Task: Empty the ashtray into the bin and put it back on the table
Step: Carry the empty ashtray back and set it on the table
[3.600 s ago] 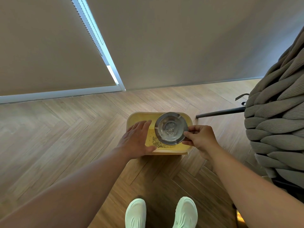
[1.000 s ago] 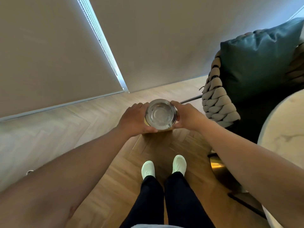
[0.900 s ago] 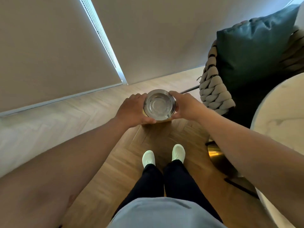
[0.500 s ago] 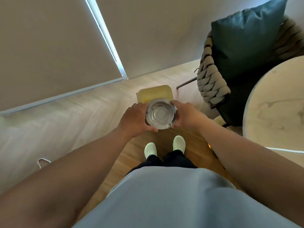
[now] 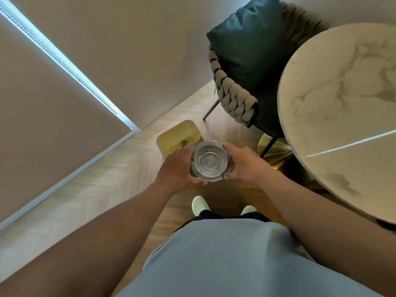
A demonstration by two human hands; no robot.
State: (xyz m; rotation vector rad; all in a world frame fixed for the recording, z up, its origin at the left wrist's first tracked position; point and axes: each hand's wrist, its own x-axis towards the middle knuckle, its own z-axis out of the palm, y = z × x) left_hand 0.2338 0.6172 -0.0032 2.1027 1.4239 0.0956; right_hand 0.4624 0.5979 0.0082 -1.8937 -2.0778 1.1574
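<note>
Head view – ashtray (image 5: 211, 160) between both hands, bin (image 5: 171, 138) beyond, table (image 5: 342, 116) right

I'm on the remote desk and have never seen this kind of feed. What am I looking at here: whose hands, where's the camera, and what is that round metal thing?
There is no machine: a person works bare-handed, and the single wide-angle camera sits on their head, looking down past their grey shirt to their shoes. The left hand and right hand hold a round metal ashtray between them, open side up; it looks empty. Just beyond it on the wood floor stands the yellow bin, with dark debris inside. At the right is the round marble table, where the ashtray must go; the part in view has nothing on it. Behind the table stands a woven chair with a dark green cushion.
</note>
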